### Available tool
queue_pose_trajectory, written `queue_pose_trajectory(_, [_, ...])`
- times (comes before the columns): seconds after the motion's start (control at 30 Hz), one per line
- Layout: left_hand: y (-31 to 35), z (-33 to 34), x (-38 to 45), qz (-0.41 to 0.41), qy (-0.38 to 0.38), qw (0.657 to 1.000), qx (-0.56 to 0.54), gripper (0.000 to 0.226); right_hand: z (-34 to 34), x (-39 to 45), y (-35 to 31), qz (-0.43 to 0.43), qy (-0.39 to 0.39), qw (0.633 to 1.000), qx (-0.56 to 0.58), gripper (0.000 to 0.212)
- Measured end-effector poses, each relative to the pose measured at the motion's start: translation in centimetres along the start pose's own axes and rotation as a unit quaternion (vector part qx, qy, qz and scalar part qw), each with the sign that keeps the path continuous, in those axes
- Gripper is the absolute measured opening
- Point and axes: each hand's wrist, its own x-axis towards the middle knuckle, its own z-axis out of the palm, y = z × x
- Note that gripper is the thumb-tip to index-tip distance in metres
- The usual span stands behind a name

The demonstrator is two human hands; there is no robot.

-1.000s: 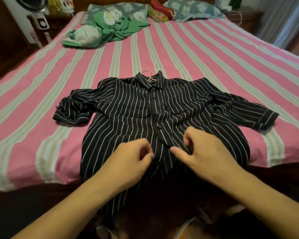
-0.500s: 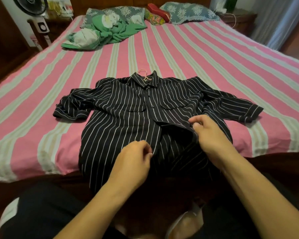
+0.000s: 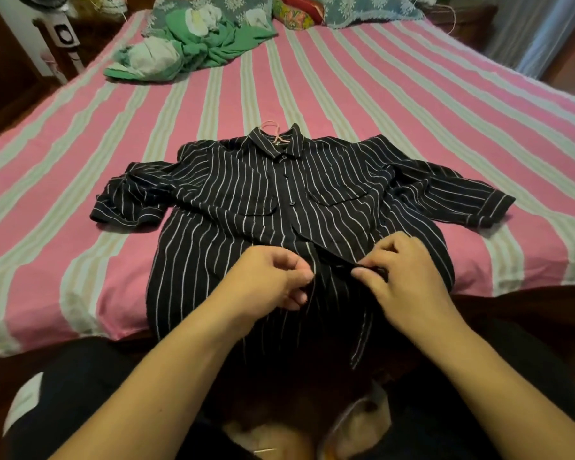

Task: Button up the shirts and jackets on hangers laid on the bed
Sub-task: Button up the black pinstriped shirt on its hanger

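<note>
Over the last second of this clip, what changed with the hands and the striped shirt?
The right hand lifted the shirt's front edge outward, then brought it back toward the centre, where it now pinches the placket. The left hand kept its grip on the opposite edge, barely shifting. The striped shirt stayed flat on the bed, upper buttons closed; the green clothes are untouched.

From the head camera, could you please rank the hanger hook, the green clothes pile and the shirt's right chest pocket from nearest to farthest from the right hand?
From the right hand:
1. Chest pocket, just beyond the hand on the striped shirt.
2. Hanger hook, at the collar, mid-bed.
3. Green clothes pile, far left by the pillows.
</note>
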Motion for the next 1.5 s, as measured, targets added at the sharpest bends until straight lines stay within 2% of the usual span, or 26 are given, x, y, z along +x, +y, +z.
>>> queue_pose_trajectory(0.07, [-0.4,-0.1,-0.1,-0.004,-0.002,0.999,-0.038,0.005,-0.6,-0.5,-0.7,0.044,-0.038,0.995,0.082,0.007])
queue_pose_trajectory(0.1, [-0.6,-0.1,-0.2,-0.004,0.002,0.999,-0.039,0.007,-0.9,-0.6,-1.3,0.086,-0.07,0.979,0.172,0.008])
queue_pose_trajectory(0.13, [-0.8,0.1,-0.2,-0.001,0.006,0.999,-0.036,0.01,-1.1,-0.7,-2.0,0.133,-0.105,0.945,0.278,0.01])
queue_pose_trajectory(0.23, [-1.2,0.4,-0.6,0.01,0.02,0.999,-0.032,0.014,-0.8,-1.1,-3.7,0.24,-0.185,0.792,0.53,0.012])
queue_pose_trajectory(0.27, [-1.3,0.5,-1.0,0.016,0.023,0.999,-0.019,0.012,-0.6,-1.2,-3.9,0.254,-0.201,0.763,0.56,0.011])
queue_pose_trajectory(0.3, [-1.5,0.5,-1.3,0.018,0.027,0.999,-0.003,0.012,-0.3,-1.4,-4.1,0.261,-0.209,0.755,0.564,0.009])
queue_pose_trajectory(0.4, [-2.2,0.9,-2.2,0.02,0.038,0.999,0.027,0.014,0.8,-2.1,-4.4,0.278,-0.187,0.779,0.53,0.008])
queue_pose_trajectory(0.53, [-2.3,0.9,-2.8,0.008,0.054,0.998,-0.007,0.011,2.1,-2.8,-5.2,0.255,-0.143,0.87,0.397,0.008])
queue_pose_trajectory(0.63, [-2.1,0.9,-3.0,-0.006,0.061,0.997,-0.053,0.01,2.6,-3.1,-5.7,0.236,-0.096,0.899,0.357,0.011])
queue_pose_trajectory(1.0, [-2.6,1.7,-2.8,-0.008,0.068,0.995,-0.074,0.012,3.3,-3.3,-5.7,0.258,-0.048,0.907,0.329,0.006])
queue_pose_trajectory(1.1, [-2.5,1.7,-2.8,-0.013,0.067,0.992,-0.106,0.01,3.5,-3.3,-5.8,0.254,-0.051,0.914,0.314,0.006])
queue_pose_trajectory(1.23, [-2.4,1.8,-2.9,-0.01,0.081,0.993,-0.091,0.012,3.5,-3.5,-5.7,0.238,-0.069,0.915,0.32,0.01])
queue_pose_trajectory(1.4, [-2.5,1.7,-2.6,-0.007,0.109,0.992,-0.057,0.015,3.3,-3.5,-5.6,0.231,-0.119,0.873,0.412,0.028])
queue_pose_trajectory(1.5, [-2.3,1.5,-2.7,0.0,0.099,0.993,-0.06,0.016,3.1,-3.6,-5.6,0.215,-0.137,0.867,0.429,0.033])
